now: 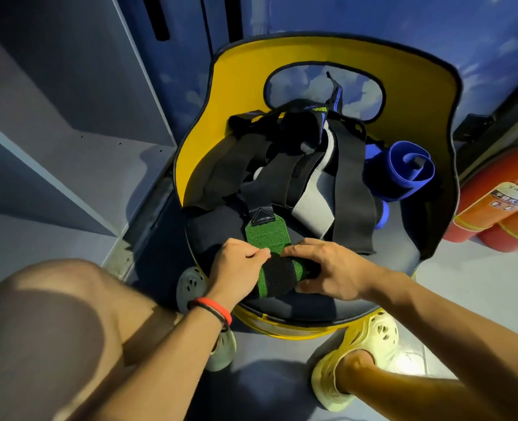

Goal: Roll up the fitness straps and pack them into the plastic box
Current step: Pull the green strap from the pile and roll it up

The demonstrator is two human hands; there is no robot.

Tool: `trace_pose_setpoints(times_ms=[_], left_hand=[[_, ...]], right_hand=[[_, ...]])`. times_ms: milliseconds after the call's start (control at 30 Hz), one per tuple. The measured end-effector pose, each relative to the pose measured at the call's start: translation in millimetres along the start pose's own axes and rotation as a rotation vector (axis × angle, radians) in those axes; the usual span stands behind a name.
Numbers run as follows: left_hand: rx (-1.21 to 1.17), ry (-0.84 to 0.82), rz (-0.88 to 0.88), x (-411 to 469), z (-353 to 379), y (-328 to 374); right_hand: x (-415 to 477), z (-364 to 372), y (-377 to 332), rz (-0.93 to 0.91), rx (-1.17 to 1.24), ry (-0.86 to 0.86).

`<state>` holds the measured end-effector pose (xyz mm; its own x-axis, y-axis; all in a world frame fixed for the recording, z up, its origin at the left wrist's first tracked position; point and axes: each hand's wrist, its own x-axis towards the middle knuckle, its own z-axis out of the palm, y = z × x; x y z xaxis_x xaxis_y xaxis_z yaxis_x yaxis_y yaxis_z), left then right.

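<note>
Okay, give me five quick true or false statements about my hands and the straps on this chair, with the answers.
1. Both the left hand and the right hand hold the green strap. True.
2. The blue strap lies flat and unrolled. False: it is rolled up, on the right side of the seat.
3. A pile of black straps lies on the yellow chair. True.
4. The red fire extinguishers are left of the chair. False: they are on its right.
5. The green strap sits in a plastic box. False: no box is in view.
</note>
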<state>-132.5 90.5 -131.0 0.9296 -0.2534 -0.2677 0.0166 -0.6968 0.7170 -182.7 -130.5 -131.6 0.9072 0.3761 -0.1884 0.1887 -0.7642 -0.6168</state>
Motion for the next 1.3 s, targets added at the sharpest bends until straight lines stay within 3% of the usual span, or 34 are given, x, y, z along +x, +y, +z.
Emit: trace_pose_setpoints(times_ms=[267, 367, 467, 567, 633, 867, 1000, 1133, 1200, 1300], left_hand=[[-0.166, -0.147, 0.044, -19.1, -7.9, -7.0], [-0.181, -0.124, 0.079, -17.2, -8.4, -12.9], [-0.188, -0.029, 0.099, -13.7, -3.9, -14.5], [-0.192, 0.029, 0.072, -12.9, 0.2, -10.6], [-0.182, 0.029, 0.068, -13.1, 2.1, -8.8], [-0.035, -0.071, -0.001, -12.4, -12.3, 10.0], [0.183, -0.121, 0.107, -26.6, -19.5, 11.7], [0.070, -0.247, 0.170, -26.3, -18.3, -2.0], [-0.048, -0.329, 0.101, -21.0, -18.6, -6.6], [-0.293, -0.371, -0.051, -18.8, -18.8, -2.0]], right_hand=[[-1.4, -4.2, 2.9, 0.270, 0.382, -0.075], [0.6, 0.7, 2.5, 0.306, 0.475, -0.017], [-3.0, 4.0, 2.5, 0.295, 0.453, 0.129], [-9.8, 5.9, -1.8, 0.202, 0.257, 0.260], [-11.8, 5.3, -3.9, 0.175, 0.241, 0.284], [-12.6, 0.2, -3.0, 0.211, 0.279, 0.174], [-14.4, -5.2, -4.7, 0.247, 0.296, 0.033], [-13.5, -8.2, -1.9, 0.343, 0.562, -0.016], [-11.3, -8.6, -4.0, 0.435, 0.673, -0.048], [-8.4, -7.3, -9.0, 0.517, 0.632, -0.060]])
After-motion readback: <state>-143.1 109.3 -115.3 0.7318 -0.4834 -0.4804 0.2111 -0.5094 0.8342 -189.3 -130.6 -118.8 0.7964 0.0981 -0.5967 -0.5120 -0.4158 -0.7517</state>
